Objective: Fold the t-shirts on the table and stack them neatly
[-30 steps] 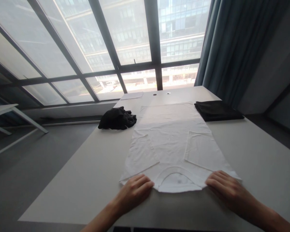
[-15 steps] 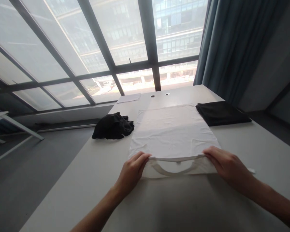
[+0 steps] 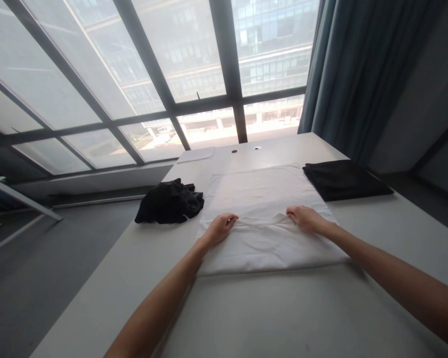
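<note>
A white T-shirt [image 3: 269,248] lies on the white table in front of me, its near part folded back over the rest. The turned-over edge runs across the shirt between my hands. My left hand [image 3: 221,226] pinches this edge at its left end, fingers closed on the fabric. At the right end, my right hand [image 3: 304,218] grips the same edge between thumb and fingers. The neckline's opening is no longer visible from above. Both forearms reach over the near part of the shirt.
A crumpled black cloth [image 3: 169,201] sits at the table's left edge. Folded black fabric [image 3: 347,179] lies on the right. Farther back are a flat white sheet-like item [image 3: 196,154] and two round holes in the white table [image 3: 283,308]. Windows and a blue curtain [image 3: 343,74] stand behind.
Both hands have moved away from me and closer together, carrying the shirt's neck edge forward. The near end of the shirt now forms a fold, and the collar opening has turned out of sight.
</note>
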{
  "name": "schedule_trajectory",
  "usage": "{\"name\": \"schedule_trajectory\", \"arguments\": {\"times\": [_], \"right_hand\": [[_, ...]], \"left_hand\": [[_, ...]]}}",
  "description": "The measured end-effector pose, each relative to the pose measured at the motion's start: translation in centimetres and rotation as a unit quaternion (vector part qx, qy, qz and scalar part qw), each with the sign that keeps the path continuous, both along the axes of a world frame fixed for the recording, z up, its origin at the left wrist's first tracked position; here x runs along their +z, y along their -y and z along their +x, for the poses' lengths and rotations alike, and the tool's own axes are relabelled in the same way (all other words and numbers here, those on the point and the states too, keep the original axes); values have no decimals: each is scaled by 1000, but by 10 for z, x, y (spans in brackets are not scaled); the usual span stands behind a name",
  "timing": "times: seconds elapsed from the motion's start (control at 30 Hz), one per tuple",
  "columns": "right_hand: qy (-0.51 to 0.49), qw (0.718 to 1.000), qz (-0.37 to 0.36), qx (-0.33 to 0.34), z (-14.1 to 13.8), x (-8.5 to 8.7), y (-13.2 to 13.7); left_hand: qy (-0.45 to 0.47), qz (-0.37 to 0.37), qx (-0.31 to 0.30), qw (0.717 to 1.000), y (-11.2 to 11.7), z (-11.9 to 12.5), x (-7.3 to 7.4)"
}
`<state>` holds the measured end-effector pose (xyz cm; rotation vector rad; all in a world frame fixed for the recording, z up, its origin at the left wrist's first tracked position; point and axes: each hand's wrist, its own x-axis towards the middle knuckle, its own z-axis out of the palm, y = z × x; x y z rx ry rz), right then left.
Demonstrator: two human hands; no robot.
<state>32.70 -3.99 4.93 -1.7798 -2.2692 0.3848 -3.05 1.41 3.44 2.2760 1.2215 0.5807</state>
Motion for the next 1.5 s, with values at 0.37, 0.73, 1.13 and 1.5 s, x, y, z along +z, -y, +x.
{"name": "schedule_trajectory", "arguments": {"times": [0.37, 0.73, 1.13, 1.5], "right_hand": [[13, 983, 76, -168, 94, -27, 49], [-48, 984, -26, -167, 99, -24, 53], [-274, 944, 10, -183, 89, -24, 52], [-302, 917, 166, -200, 98, -4, 14]], "left_hand": [[-125, 25, 159, 979, 40, -99, 20], [-100, -23, 181, 978, 48, -108, 10], [73, -59, 206, 974, 57, -96, 17], [210, 5, 254, 944, 26, -87, 22]]}}
